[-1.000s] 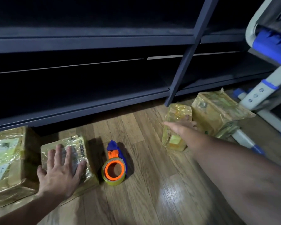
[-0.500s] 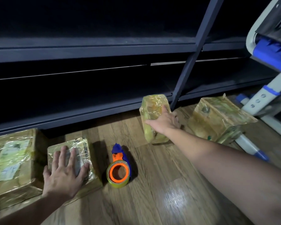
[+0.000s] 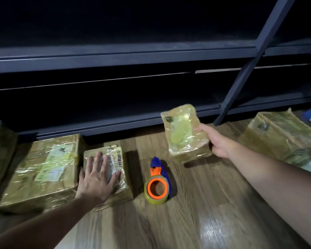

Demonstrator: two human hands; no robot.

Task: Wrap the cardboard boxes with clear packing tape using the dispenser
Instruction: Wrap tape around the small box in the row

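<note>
1. The tape dispenser (image 3: pixel 157 186), orange and blue with a roll of clear tape on it, lies on the wooden floor (image 3: pixel 214 198) in the middle of the view, and no hand touches it.
2. The left hand (image 3: pixel 97 178) lies flat on top of a small box (image 3: pixel 119 155) at 9 o'clock from the dispenser, fingers (image 3: pixel 98 159) straight and spread.
3. The right hand (image 3: pixel 221 142) grips a narrow box (image 3: pixel 183 133) at 1 o'clock from the dispenser. The thumb presses the front face and the fingers curl round the right side. The box is tilted; I cannot tell whether its lower edge touches the floor.
4. A large box (image 3: pixel 43 169) sits just beside the small box, at its 9 o'clock.
5. Another box (image 3: pixel 280 135) rests at 3 o'clock from the narrow one.
6. All four boxes show shiny tape.
7. A dark shelf rack (image 3: pixel 133 58) runs across at 12 o'clock.
</note>
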